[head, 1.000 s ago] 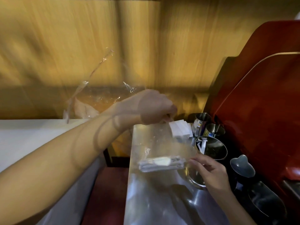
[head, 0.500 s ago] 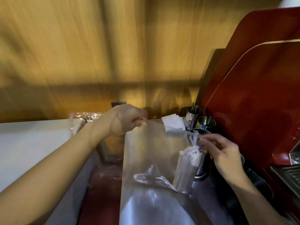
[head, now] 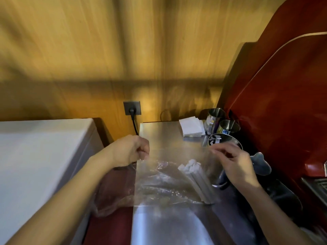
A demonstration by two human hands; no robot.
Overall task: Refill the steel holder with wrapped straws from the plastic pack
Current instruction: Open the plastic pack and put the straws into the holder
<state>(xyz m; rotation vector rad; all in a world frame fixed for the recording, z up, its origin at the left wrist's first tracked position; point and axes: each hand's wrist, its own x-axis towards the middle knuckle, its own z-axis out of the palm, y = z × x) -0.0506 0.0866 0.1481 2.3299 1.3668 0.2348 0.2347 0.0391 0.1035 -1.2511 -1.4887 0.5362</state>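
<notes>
1. Bench (head: 169, 225): stainless steel top, running away from the viewer between the two forearms; its bare near part reflects light.
2. Plastic pack (head: 164, 181): clear, crinkled bag stretched between the two hands, its lower part resting on the bench and its left portion hanging past the bench's left edge.
3. Wrapped straws (head: 196, 179): a white bundle inside the pack, lying at a slant nearer the right hand, the top ends bunched just below and left of that hand.
4. Left hand (head: 130, 150): curled closed, pinching the pack's upper left edge between thumb and fingers.
5. Right hand (head: 233, 162): fingers bent, tips gripping the pack's upper right edge; the exact grip is blurred.
6. Steel holder (head: 223, 144): round open cup directly behind the right hand, partly hidden by it; a few white wrapped pieces show inside near its far rim.
7. Steel scoop (head: 261, 163): shiny, rounded, just right of the right hand.
8. Two steel cups (head: 222, 123): standing close together just beyond the holder, against the red machine (head: 283, 103).
9. Paper napkins (head: 192, 127): a white stack on the bench's far end, beyond the hands and left of the cups.
10. White cabinet top (head: 39, 156): left of the left forearm, apart from the bench.
11. Wall socket (head: 132, 108): dark plate on the wooden wall (head: 106, 50) beyond the left hand, with a black cable plugged in.
</notes>
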